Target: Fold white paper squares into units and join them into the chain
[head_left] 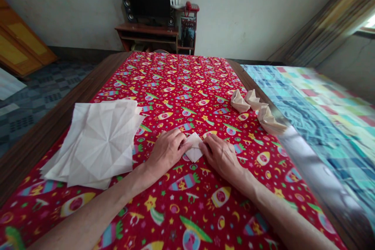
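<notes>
"Left hand (170, 148) and right hand (222, 156): what is their condition?"

"Slightly apart, each gripping a side corner of one folded paper (194, 155), left at nine o'clock, right at three. It lies between them on the red cloth (164, 195). Fingers underneath, if any, are hidden; cannot tell."

"Adjacent items?"

"Stack of creased sheets (99, 144) at nine o'clock, beyond the left hand. Three paper shapes (254, 100) at two o'clock."

"Hazards?"

"In my judgement, uneven thumb pressure could skew the crease, and tugging could tear a corner, since the paper looks thin. Soft cloth beneath may blur a pressed fold. A wide left-hand sweep might scatter the loose stack."
</notes>
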The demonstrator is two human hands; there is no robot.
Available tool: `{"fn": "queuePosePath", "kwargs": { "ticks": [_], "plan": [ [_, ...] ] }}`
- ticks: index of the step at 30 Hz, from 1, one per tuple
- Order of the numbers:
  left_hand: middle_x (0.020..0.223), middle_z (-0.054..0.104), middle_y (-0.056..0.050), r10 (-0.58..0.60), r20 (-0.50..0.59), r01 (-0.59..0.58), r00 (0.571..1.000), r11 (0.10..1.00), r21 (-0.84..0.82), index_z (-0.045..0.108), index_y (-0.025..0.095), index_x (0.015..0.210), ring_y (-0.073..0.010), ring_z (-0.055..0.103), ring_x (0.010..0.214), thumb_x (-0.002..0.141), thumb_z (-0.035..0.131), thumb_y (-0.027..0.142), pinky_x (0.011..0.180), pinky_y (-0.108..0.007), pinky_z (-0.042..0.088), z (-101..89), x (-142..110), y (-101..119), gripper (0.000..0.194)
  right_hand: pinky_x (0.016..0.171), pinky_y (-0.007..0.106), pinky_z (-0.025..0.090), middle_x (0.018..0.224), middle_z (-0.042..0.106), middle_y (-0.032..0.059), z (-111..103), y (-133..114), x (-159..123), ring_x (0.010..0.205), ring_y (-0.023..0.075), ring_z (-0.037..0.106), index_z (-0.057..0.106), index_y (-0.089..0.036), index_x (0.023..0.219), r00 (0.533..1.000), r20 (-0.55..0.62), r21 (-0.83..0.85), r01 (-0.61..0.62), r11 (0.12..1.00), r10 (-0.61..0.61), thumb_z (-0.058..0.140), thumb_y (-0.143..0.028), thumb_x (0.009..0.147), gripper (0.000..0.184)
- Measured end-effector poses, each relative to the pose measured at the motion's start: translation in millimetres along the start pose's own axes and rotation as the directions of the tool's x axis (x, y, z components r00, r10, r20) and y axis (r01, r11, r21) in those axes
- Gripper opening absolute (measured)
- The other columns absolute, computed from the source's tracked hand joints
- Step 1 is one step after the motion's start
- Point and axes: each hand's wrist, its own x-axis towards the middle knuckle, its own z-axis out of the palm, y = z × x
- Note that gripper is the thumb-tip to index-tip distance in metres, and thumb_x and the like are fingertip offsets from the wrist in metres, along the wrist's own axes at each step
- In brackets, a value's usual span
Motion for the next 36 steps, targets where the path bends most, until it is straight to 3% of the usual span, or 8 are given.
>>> {"fn": "queuePosePath", "kwargs": {
  "ticks": [6, 16, 28, 36],
  "plan": [
    [0.077, 0.059, 0.003, -0.012, -0.016, 0.010, 1.000, 0.990, -0.139, 0.055, 0.020, 0.073, -0.0136, 0.055, 0.071, 0.086, 0.061, 0.031, 0.066, -0.028, 0.034, 3.0, 3.4, -2.8, 0.019, 0.062, 0.022, 0.033, 0.081, 0.059, 0.0004, -0.6, 2.7, 0.0, 0.069, 0.0112, 0.055, 0.051, -0.020, 0.082, 1.000, -0.020, 0.152, 0.017, 0.988, -0.014, 0.043, -0.030, 0.096, 0.019],
    [0.072, 0.059, 0.003, -0.108, -0.001, 0.108, 0.994, 0.994, -0.030, 0.054, 0.020, 0.068, -0.0137, 0.054, 0.065, 0.082, 0.064, 0.045, 0.063, -0.029, 0.031, -5.8, 5.7, 0.5, 0.030, 0.057, 0.024, 0.027, 0.079, 0.059, -0.0001, -0.7, -0.2, 0.9, 0.065, 0.0117, 0.055, 0.052, -0.020, 0.081, 0.999, 0.022, 0.013, -0.028, 1.000, 0.027, 0.045, -0.034, 0.095, 0.021],
    [0.080, 0.059, 0.002, -0.027, 0.003, 0.027, 1.000, 0.999, -0.020, 0.053, 0.020, 0.077, -0.0161, 0.056, 0.075, 0.086, 0.060, 0.040, 0.069, -0.029, 0.035, -4.4, -2.5, -10.7, 0.023, 0.056, 0.025, 0.026, 0.080, 0.062, 0.0024, -5.6, -2.5, 4.3, 0.065, 0.0127, 0.056, 0.055, -0.018, 0.082, 0.998, 0.063, -0.063, -0.003, 0.998, 0.007, 0.042, -0.032, 0.096, 0.024],
    [0.079, 0.058, 0.001, -0.082, 0.023, 0.081, 0.996, 0.997, 0.011, 0.053, 0.020, 0.076, -0.0169, 0.056, 0.072, 0.087, 0.059, 0.031, 0.067, -0.031, 0.037, -5.9, -0.5, -8.2, 0.016, 0.056, 0.025, 0.026, 0.080, 0.062, 0.0028, -9.5, -5.3, 5.6, 0.065, 0.0128, 0.057, 0.055, -0.018, 0.081, 0.995, 0.092, -0.067, -0.027, 0.997, 0.033, 0.042, -0.031, 0.095, 0.023]
  ]
}}
